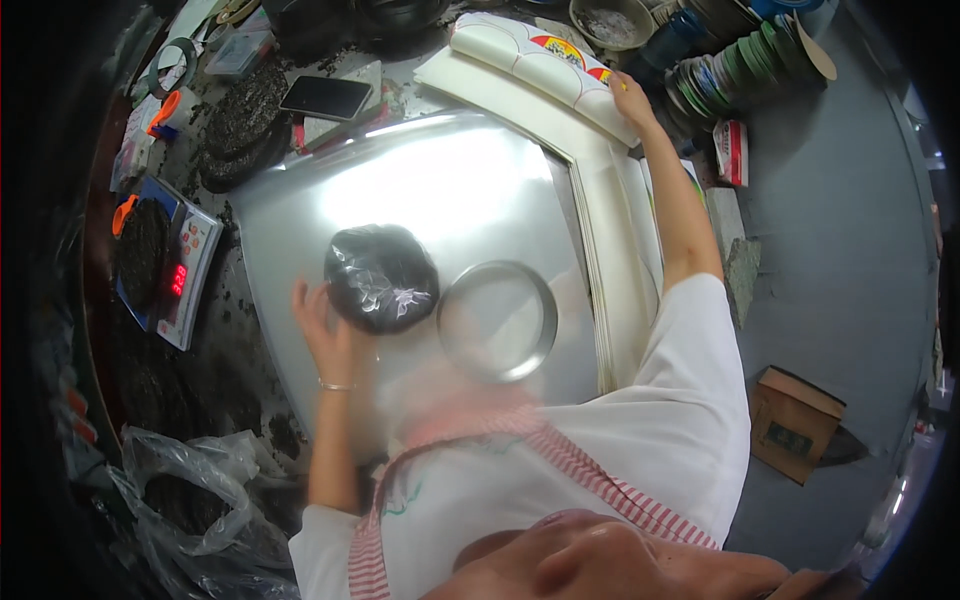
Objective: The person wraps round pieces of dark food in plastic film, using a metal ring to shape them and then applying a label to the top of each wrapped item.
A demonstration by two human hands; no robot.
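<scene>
A round dark cake [381,279] in clear, shiny plastic wrap sits on a smooth metal sheet [290,210]. My left hand [328,325] is at its left edge, fingers apart; whether the fingertips touch the wrap is hard to tell. Right of the cake a shallow metal ring [545,330] lies on the same sheet. Up at the far right, my right hand [632,108] has its fingers closed on the edge of a white printed paper sheet [520,55], which curls over a stack of cream paper [588,180].
At left, a digital scale [200,270] with a lit red display bears a dark disc [143,250]. A phone [326,97] lies at the back near more dark discs [240,125]. Tape rolls [740,70] stand far right, a cardboard box [795,420] below. Crumpled clear plastic [200,480] is near left.
</scene>
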